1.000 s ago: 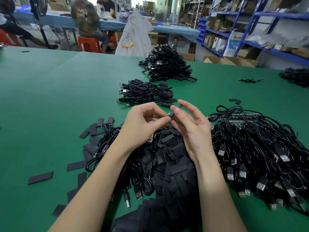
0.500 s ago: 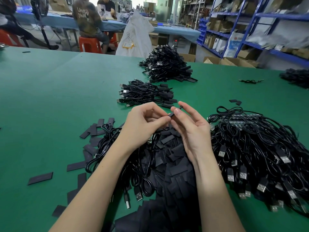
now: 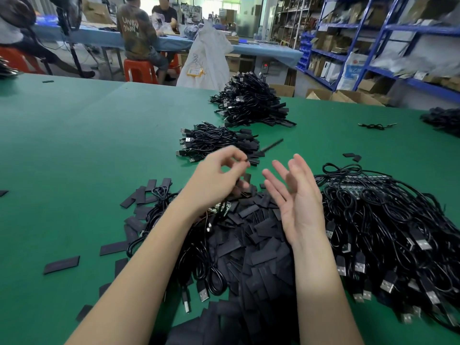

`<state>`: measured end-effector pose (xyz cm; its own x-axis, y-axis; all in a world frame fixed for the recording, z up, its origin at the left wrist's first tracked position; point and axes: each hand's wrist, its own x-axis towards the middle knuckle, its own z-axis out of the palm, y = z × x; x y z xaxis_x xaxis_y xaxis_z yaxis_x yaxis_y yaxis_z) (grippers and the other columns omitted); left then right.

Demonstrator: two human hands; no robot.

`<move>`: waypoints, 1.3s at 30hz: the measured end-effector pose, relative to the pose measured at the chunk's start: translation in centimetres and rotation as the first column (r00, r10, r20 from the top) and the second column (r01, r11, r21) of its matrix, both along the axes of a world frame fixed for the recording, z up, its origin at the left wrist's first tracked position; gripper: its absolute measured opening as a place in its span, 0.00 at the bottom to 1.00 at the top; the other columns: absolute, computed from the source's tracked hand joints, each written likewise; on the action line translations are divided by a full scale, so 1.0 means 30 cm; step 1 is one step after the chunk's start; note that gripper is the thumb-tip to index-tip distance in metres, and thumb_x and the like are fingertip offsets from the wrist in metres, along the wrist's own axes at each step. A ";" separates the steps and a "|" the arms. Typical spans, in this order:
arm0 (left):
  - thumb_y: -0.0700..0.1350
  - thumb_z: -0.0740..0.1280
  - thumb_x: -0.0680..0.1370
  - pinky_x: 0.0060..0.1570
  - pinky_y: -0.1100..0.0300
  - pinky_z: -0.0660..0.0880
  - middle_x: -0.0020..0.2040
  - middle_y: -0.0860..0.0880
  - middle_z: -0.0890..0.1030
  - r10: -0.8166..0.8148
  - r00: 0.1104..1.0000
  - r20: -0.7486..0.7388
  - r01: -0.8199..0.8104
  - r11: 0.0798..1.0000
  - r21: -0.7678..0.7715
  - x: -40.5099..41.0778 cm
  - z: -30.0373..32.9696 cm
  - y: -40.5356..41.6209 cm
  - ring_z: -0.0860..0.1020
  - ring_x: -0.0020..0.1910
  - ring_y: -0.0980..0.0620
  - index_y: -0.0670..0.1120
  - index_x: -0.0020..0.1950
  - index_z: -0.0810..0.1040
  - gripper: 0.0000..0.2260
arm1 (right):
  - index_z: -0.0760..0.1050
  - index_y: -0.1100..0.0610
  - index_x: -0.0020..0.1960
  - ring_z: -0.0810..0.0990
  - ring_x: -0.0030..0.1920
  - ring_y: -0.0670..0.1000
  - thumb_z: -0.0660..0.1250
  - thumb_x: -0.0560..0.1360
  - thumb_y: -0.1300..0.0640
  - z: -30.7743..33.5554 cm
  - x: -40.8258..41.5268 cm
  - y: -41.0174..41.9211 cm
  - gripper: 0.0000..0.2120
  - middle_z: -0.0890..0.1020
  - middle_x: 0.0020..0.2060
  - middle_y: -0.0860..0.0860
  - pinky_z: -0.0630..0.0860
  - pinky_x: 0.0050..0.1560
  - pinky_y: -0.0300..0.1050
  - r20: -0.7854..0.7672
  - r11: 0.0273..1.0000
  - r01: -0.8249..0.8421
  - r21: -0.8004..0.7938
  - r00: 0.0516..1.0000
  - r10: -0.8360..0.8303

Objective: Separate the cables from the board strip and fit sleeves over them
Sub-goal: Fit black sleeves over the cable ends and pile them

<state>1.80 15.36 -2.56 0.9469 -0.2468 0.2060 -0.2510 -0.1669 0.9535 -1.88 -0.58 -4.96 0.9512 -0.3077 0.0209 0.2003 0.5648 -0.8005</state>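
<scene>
Hovering above the heap of black sleeves (image 3: 251,235), your left hand (image 3: 219,180) curls thumb and fingertips together (whether they pinch anything, I cannot tell); your right hand (image 3: 297,195) spreads its fingers, holding nothing; a sleeved cable (image 3: 272,144) shows just beyond, near the finished bundle (image 3: 216,141); unsleeved cables (image 3: 388,220) lie right.

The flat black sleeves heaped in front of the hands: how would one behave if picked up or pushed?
Each of the black sleeves looks thin and flat, so probably very light. Lying flat on the green table, a stray one would likely slide rather than roll. Those in the heap look likely to shift loosely when pushed.
</scene>
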 end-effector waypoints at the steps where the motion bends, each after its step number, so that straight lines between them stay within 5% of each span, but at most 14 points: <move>1: 0.43 0.65 0.83 0.39 0.58 0.82 0.42 0.52 0.79 0.037 0.998 0.046 -0.037 0.999 0.012 0.027 0.016 -0.001 0.85 0.38 0.53 0.47 0.50 0.78 0.03 | 0.72 0.51 0.69 0.86 0.54 0.57 0.66 0.82 0.53 -0.001 -0.003 -0.007 0.16 0.86 0.56 0.54 0.84 0.49 0.45 -0.009 1.000 0.001 -0.005 1.000 -0.001; 5: 0.45 0.64 0.81 0.38 0.63 0.72 0.38 0.57 0.79 0.107 0.929 0.355 -0.206 0.945 0.255 0.197 0.077 -0.005 0.74 0.33 0.63 0.51 0.49 0.78 0.04 | 0.75 0.51 0.66 0.86 0.54 0.54 0.65 0.82 0.50 -0.006 -0.007 -0.023 0.13 0.87 0.54 0.51 0.83 0.47 0.43 -0.065 1.000 0.010 -0.030 0.998 -0.012; 7: 0.43 0.64 0.80 0.44 0.60 0.71 0.41 0.56 0.80 0.027 0.889 0.457 -0.248 0.867 0.432 0.294 0.084 -0.006 0.76 0.40 0.58 0.49 0.52 0.79 0.05 | 0.76 0.52 0.66 0.87 0.53 0.53 0.65 0.82 0.50 -0.006 -0.006 -0.024 0.13 0.87 0.53 0.50 0.83 0.45 0.42 -0.075 0.999 0.005 -0.043 0.997 -0.008; 10: 0.42 0.63 0.81 0.56 0.50 0.74 0.53 0.47 0.82 -0.114 0.865 0.488 -0.281 0.696 0.661 0.418 0.042 0.001 0.77 0.55 0.44 0.46 0.56 0.80 0.08 | 0.76 0.52 0.65 0.87 0.50 0.51 0.65 0.82 0.50 -0.005 -0.004 -0.022 0.13 0.87 0.52 0.50 0.82 0.44 0.42 -0.084 0.998 -0.008 -0.068 0.996 0.002; 13: 0.46 0.64 0.81 0.63 0.45 0.69 0.62 0.45 0.77 -0.200 0.871 0.448 -0.319 0.463 0.827 0.480 -0.025 0.020 0.71 0.64 0.41 0.49 0.61 0.78 0.10 | 0.77 0.52 0.64 0.87 0.47 0.50 0.65 0.82 0.50 -0.007 -0.004 -0.021 0.12 0.88 0.51 0.50 0.82 0.43 0.41 -0.089 0.996 -0.010 -0.089 0.996 0.002; 15: 0.50 0.67 0.80 0.66 0.45 0.66 0.66 0.45 0.73 -0.198 0.880 0.432 -0.331 0.396 0.856 0.493 -0.053 0.030 0.68 0.68 0.42 0.51 0.65 0.75 0.14 | 0.78 0.52 0.63 0.86 0.46 0.49 0.65 0.82 0.50 -0.009 -0.003 -0.022 0.12 0.88 0.51 0.50 0.82 0.42 0.41 -0.090 0.995 -0.012 -0.100 0.996 0.003; 19: 0.50 0.68 0.79 0.67 0.44 0.67 0.65 0.44 0.74 -0.093 0.887 0.453 -0.320 0.582 0.747 0.424 -0.047 0.023 0.68 0.67 0.42 0.49 0.64 0.76 0.14 | 0.79 0.53 0.60 0.85 0.42 0.48 0.66 0.82 0.51 -0.013 0.001 -0.021 0.10 0.88 0.48 0.51 0.81 0.40 0.40 -0.111 0.993 -0.008 -0.120 0.994 -0.005; 22: 0.49 0.68 0.79 0.64 0.48 0.71 0.56 0.49 0.79 -0.041 0.900 0.434 -0.252 0.763 0.595 0.278 -0.049 0.047 0.73 0.61 0.47 0.49 0.57 0.79 0.08 | 0.81 0.55 0.57 0.83 0.39 0.47 0.66 0.81 0.53 -0.013 0.004 -0.012 0.09 0.88 0.44 0.51 0.79 0.36 0.37 -0.128 0.985 -0.022 -0.171 0.992 0.000; 24: 0.49 0.67 0.80 0.60 0.53 0.72 0.51 0.54 0.80 -0.019 0.907 0.421 -0.235 0.806 0.543 0.172 -0.070 0.076 0.76 0.55 0.52 0.50 0.52 0.80 0.04 | 0.81 0.55 0.55 0.82 0.36 0.45 0.66 0.82 0.54 -0.014 0.008 -0.004 0.08 0.87 0.41 0.50 0.77 0.33 0.36 -0.131 0.966 -0.041 -0.255 0.991 0.008; 29: 0.51 0.67 0.80 0.50 0.55 0.71 0.44 0.57 0.76 0.037 0.935 0.352 -0.264 0.735 0.624 0.017 -0.133 0.133 0.73 0.49 0.53 0.53 0.46 0.78 0.05 | 0.82 0.52 0.52 0.73 0.30 0.43 0.68 0.80 0.52 -0.017 0.021 0.023 0.06 0.88 0.41 0.46 0.70 0.29 0.31 -0.167 0.791 -0.138 -0.597 0.985 0.046; 33: 0.53 0.67 0.79 0.46 0.57 0.70 0.42 0.56 0.75 -0.019 0.949 0.316 -0.226 0.656 0.720 -0.013 -0.139 0.146 0.72 0.46 0.53 0.56 0.44 0.75 0.05 | 0.83 0.47 0.48 0.78 0.35 0.40 0.69 0.77 0.50 -0.018 0.035 0.051 0.04 0.87 0.40 0.43 0.75 0.39 0.39 -0.269 0.553 -0.252 -0.794 0.962 0.052; 36: 0.52 0.66 0.79 0.45 0.56 0.71 0.39 0.57 0.75 -0.031 0.950 0.311 -0.218 0.648 0.730 -0.009 -0.132 0.150 0.72 0.45 0.53 0.57 0.43 0.74 0.06 | 0.83 0.46 0.49 0.81 0.40 0.42 0.68 0.77 0.50 -0.026 0.038 0.066 0.05 0.84 0.37 0.43 0.72 0.37 0.35 -0.353 0.346 -0.335 -0.876 0.935 0.012; 39: 0.52 0.66 0.79 0.45 0.57 0.71 0.39 0.57 0.75 -0.039 0.950 0.311 -0.216 0.638 0.739 -0.009 -0.136 0.142 0.73 0.45 0.52 0.56 0.43 0.74 0.06 | 0.83 0.47 0.51 0.79 0.41 0.40 0.70 0.76 0.50 -0.028 0.035 0.080 0.06 0.83 0.39 0.41 0.69 0.36 0.29 -0.401 0.254 -0.385 -0.887 0.916 -0.011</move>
